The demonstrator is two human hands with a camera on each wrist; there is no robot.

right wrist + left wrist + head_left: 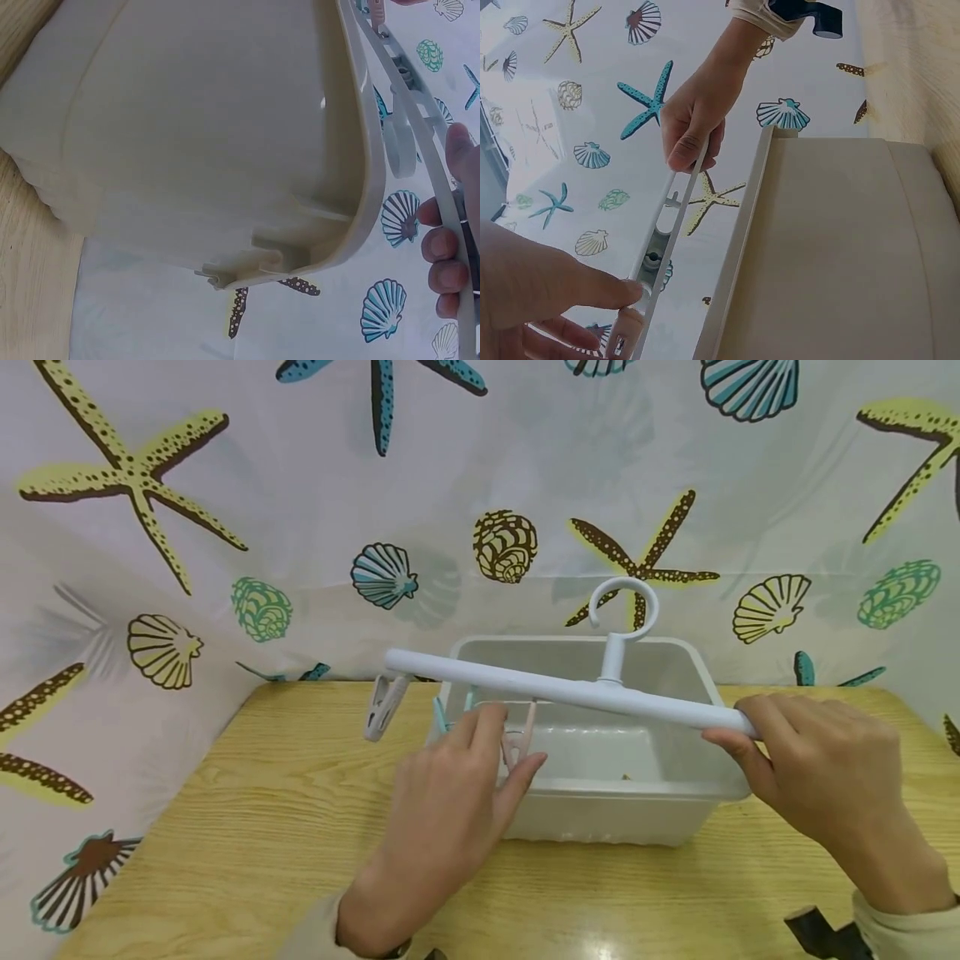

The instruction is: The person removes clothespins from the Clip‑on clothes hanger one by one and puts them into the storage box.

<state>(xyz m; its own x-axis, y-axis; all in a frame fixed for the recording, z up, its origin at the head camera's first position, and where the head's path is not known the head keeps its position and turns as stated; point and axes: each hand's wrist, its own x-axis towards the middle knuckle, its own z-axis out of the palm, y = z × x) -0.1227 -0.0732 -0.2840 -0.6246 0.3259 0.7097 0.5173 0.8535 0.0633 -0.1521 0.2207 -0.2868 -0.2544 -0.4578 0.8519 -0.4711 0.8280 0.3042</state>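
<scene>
A white bar hanger with a round hook on top is held aslant above a bin. My right hand grips its right end, thumb along the front and fingers curled round the bar in the right wrist view. Under the middle-left of the bar, my left hand pinches a pale pink clothespin between thumb and fingers. That clothespin's tip meets the bar's underside. From the bar's left end hangs a greyish-white clothespin. The slotted underside of the hanger shows in the left wrist view.
The white plastic bin stands on a wooden table. Light blue pieces show by its left side, partly behind my left hand. A cloth printed with starfish and shells hangs behind the table.
</scene>
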